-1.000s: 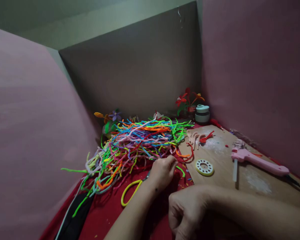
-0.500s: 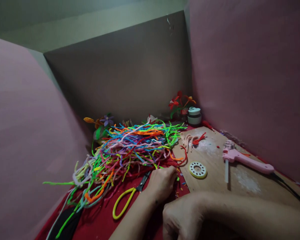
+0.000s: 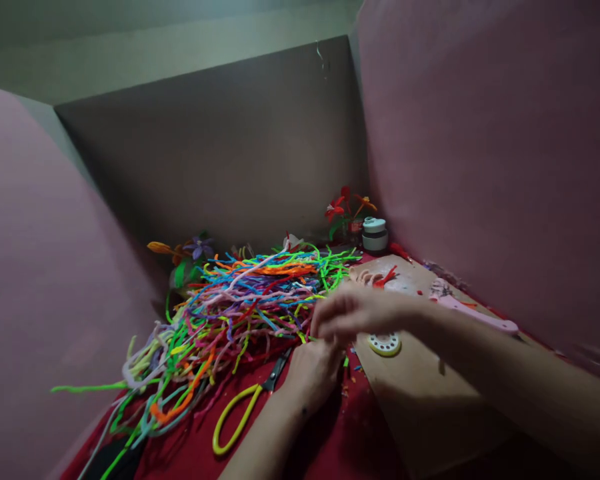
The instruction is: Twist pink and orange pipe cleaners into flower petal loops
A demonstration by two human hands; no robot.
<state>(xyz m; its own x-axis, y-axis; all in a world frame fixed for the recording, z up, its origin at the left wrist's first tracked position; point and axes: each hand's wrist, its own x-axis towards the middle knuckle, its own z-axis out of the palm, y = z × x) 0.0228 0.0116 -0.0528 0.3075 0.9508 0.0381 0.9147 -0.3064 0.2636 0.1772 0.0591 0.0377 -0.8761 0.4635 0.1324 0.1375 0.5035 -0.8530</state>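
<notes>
My left hand (image 3: 314, 371) rests low over the red cloth with its fingers curled closed. What it grips is hidden behind the knuckles. Just above it, my right hand (image 3: 353, 312) reaches in from the right, fingers bent down and pressed together close to the left hand; anything between them is too small or hidden to make out. Beside the left wrist lie scissors with yellow handles (image 3: 236, 421). A large tangled heap of colourful pipe cleaners (image 3: 260, 293) spreads beyond and left of my hands.
On the brown board (image 3: 405, 393) lie a white-and-yellow disc with holes (image 3: 385, 344) and a pink glue gun (image 3: 480, 317), partly behind my right arm. Pipe-cleaner flowers (image 3: 336, 211) and a lidded jar (image 3: 375, 235) stand at the back. Pink walls flank both sides.
My right hand has risen from the front edge to just above my left hand, and its forearm now crosses the board. The view has shifted slightly right; my left hand stays closed.
</notes>
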